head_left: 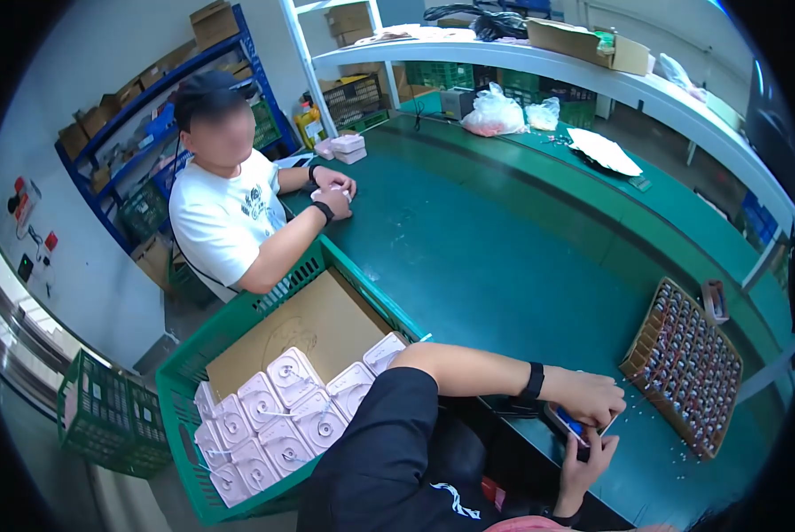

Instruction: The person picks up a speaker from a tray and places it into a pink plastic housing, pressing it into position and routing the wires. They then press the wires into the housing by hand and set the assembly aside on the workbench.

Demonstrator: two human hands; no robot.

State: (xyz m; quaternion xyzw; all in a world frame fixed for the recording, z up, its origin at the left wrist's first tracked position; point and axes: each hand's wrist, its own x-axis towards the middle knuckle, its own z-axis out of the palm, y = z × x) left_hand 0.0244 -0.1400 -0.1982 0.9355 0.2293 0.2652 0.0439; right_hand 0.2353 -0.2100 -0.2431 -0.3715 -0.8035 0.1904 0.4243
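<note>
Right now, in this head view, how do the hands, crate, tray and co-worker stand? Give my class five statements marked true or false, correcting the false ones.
1. The green plastic crate holds pale pink square housings. True.
2. A shallow brown tray divided into compartments stands inside the crate. False: the tray lies on the green tabletop.
3. The person's left hand and right hand are together at a small object with a blue part. True.
4. The co-worker in a white T-shirt has both hands on the crate. False: the co-worker's hands are together around a small pale piece.
5. A flat brown cardboard sheet covers every housing. False: many housings show uncovered.
</note>
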